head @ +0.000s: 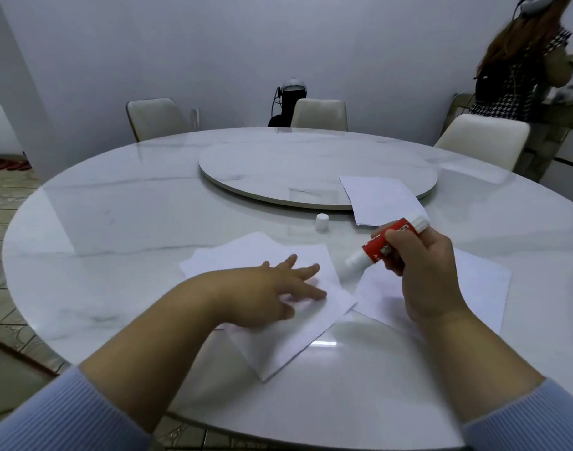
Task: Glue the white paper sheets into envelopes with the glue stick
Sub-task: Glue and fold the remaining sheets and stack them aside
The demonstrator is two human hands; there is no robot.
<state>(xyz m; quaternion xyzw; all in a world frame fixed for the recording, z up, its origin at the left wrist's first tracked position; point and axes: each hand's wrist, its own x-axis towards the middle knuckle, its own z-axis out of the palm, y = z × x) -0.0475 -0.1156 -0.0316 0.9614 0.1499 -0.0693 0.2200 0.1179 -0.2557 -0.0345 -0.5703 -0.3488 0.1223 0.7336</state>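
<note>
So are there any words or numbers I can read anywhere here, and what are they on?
Glue stick, held in the right hand: its red label has white and dark printing, but it is too blurred to read.
Paper sheets under the left hand: blank, no writing.
Paper stack further back: blank.
White cap: no writing visible.
So nothing here can be read.

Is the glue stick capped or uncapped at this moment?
Uncapped. The glue stick, gripped by the right hand, shows a bare white tip, and its white cap stands apart on the table.
</note>
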